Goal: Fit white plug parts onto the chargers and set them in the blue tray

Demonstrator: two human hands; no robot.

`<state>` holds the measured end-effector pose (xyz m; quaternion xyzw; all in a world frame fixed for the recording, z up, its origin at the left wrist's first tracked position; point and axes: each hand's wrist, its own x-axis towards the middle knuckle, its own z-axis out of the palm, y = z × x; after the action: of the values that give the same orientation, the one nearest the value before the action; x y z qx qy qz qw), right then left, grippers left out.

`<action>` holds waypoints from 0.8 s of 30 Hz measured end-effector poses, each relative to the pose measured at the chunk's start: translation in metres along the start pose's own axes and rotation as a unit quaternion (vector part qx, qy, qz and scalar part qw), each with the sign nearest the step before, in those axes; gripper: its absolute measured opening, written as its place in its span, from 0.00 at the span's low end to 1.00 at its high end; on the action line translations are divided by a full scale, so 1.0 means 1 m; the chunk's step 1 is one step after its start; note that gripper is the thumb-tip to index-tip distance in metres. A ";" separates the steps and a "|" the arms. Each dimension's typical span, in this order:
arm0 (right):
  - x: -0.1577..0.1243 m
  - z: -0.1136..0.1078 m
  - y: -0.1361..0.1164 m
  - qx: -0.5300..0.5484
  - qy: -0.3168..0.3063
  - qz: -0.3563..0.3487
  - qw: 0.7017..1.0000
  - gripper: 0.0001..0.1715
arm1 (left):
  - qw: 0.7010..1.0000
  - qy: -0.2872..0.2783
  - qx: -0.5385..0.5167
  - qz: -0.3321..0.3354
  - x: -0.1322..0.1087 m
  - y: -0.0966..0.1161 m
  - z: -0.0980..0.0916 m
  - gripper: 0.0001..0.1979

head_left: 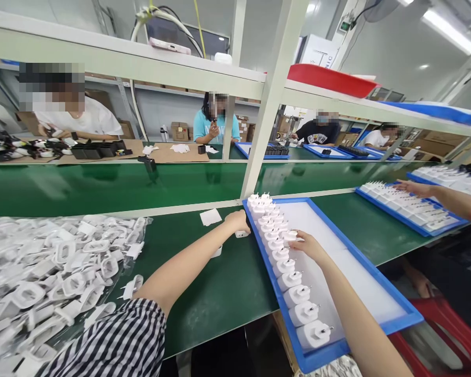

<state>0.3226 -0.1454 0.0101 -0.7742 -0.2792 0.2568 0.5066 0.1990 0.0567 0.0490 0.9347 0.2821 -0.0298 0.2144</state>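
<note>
My left hand reaches over the green bench beside the tray's left edge, its fingers closed on a white charger housing, partly hidden under them. My right hand is over the blue-rimmed tray, with thumb and fingers pinching a white plug adapter next to the others. White plug adapters with pins upward line the tray's left side. Another white piece lies partly hidden behind my left forearm. A small white card lies near my left hand.
A heap of white plastic shells on clear film covers the bench's left. An upright post and shelf stand ahead. At right, a co-worker's hand is over another filled tray. Several people sit across the green belt.
</note>
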 end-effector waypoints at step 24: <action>0.005 0.010 0.012 0.001 0.011 -0.020 1.000 0.13 | 0.986 0.127 -0.075 0.081 0.010 0.002 -0.009 0.19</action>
<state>0.3219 -0.1394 -0.0048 -0.7706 -0.2889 0.2382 0.5157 0.2079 0.0637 0.0565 0.9319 0.2320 0.1281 0.2476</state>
